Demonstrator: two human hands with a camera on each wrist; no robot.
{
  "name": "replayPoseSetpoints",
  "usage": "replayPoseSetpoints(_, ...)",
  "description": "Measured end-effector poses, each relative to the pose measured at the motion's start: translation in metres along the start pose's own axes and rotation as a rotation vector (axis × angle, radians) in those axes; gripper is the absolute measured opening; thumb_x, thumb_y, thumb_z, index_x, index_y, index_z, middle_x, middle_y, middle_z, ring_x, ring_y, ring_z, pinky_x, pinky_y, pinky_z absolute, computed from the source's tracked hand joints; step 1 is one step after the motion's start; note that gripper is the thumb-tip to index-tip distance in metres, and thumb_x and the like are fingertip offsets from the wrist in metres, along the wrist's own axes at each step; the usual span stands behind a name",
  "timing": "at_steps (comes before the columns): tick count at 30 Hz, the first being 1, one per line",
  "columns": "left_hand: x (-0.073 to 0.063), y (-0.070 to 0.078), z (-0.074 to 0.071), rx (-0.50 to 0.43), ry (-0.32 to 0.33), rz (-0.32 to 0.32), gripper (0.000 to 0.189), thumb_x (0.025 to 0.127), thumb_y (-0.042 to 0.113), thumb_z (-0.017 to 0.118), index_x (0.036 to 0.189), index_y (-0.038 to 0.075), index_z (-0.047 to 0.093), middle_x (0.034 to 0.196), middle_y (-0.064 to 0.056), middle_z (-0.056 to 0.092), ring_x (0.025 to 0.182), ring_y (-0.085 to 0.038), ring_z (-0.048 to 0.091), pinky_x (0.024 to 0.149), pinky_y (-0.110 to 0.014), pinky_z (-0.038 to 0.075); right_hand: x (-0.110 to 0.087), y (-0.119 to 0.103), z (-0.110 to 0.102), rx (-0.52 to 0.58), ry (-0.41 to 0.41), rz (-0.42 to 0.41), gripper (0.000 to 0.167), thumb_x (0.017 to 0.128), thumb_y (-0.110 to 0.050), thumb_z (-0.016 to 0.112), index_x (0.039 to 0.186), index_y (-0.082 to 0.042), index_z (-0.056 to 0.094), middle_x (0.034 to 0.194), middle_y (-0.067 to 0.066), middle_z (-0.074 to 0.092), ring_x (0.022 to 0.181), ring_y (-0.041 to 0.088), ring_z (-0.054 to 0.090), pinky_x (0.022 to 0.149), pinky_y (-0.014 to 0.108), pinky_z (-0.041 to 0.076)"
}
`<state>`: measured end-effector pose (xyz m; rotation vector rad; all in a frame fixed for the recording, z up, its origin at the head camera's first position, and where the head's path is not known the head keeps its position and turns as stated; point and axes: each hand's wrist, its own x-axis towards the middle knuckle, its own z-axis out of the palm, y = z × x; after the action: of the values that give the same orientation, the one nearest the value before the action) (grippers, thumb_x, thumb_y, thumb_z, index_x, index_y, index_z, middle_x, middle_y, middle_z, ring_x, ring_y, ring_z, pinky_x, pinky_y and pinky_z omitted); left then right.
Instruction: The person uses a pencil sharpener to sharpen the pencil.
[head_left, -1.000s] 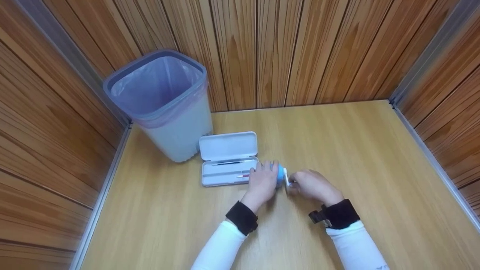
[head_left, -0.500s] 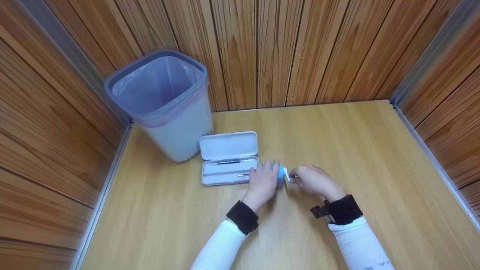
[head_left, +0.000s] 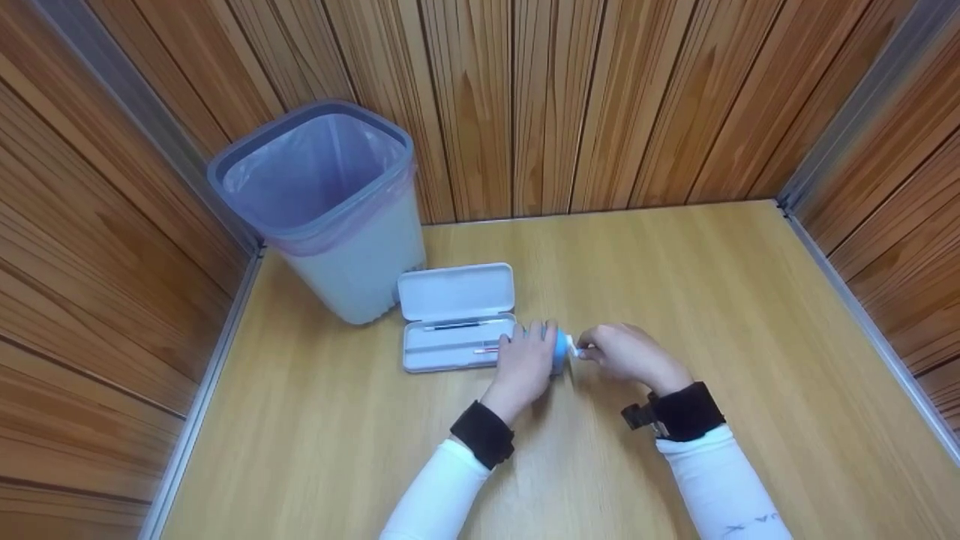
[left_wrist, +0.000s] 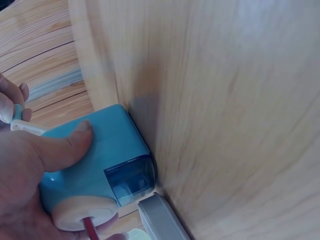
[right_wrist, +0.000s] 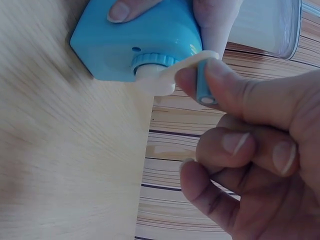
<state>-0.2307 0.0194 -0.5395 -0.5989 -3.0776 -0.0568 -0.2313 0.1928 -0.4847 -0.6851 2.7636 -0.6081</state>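
A blue crank pencil sharpener (left_wrist: 97, 155) sits on the table, its dark see-through shavings drawer (left_wrist: 131, 179) showing in the left wrist view. My left hand (head_left: 523, 367) grips its body from above, thumb along one side. From the round cream-coloured pencil port juts a red pencil (left_wrist: 90, 229), its other end reaching over the pencil case in the head view. With thumb and index finger my right hand (head_left: 626, 356) pinches the blue knob (right_wrist: 203, 85) of the white crank (right_wrist: 182, 65). The other right fingers curl loosely below.
Left of the sharpener lies an open light-grey pencil case (head_left: 457, 292), with a dark pen (head_left: 456, 325) in its tray. Behind it stands a lined wastebasket (head_left: 352, 277) in the back left corner. Wood-panelled walls (head_left: 555, 105) bound the table at the back and sides.
My right hand has moved slightly up and away with the crank knob, and the crank has turned from pointing down to pointing toward the hand. The left hand and sharpener have stayed put.
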Motion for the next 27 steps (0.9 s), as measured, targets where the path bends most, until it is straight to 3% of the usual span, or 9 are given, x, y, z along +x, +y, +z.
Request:
replayPoseSetpoints(9, 0.000, 0.000, 0.001, -0.031, -0.006, 0.012, 0.055, 0.094, 0.018, 0.061, 0.146, 0.014, 0.042, 0.135, -0.009, 0.053, 0.120, -0.035, 0.052, 0.093, -0.053, 0.046, 0.004, 0.002, -0.007, 0.049, 0.002, 0.038, 0.018, 0.095, -0.011, 0.064, 0.108, -0.003, 0.073, 0.098, 0.008, 0.071, 0.077, 0.017, 0.061, 0.071, 0.036, 0.053)
replayPoseSetpoints(17, -0.002, -0.002, 0.000, 0.017, 0.031, 0.046, 0.055, 0.093, 0.018, 0.062, 0.145, 0.012, 0.043, 0.132, -0.010, 0.054, 0.118, -0.036, 0.053, 0.090, -0.052, 0.049, 0.009, 0.006, -0.011, 0.025, 0.050, -0.010, 0.017, 0.096, -0.012, 0.063, 0.106, -0.003, 0.073, 0.096, 0.008, 0.071, 0.078, 0.017, 0.061, 0.073, 0.038, 0.053)
replayPoseSetpoints(27, -0.001, -0.004, -0.001, -0.059, -0.020, 0.044, 0.057, 0.095, 0.016, 0.061, 0.148, 0.012, 0.040, 0.139, -0.011, 0.050, 0.124, -0.037, 0.048, 0.095, -0.053, 0.046, 0.017, 0.010, -0.013, 0.089, 0.055, 0.063, 0.023, 0.098, -0.016, 0.060, 0.115, -0.006, 0.072, 0.105, 0.008, 0.071, 0.092, 0.022, 0.066, 0.081, 0.042, 0.054)
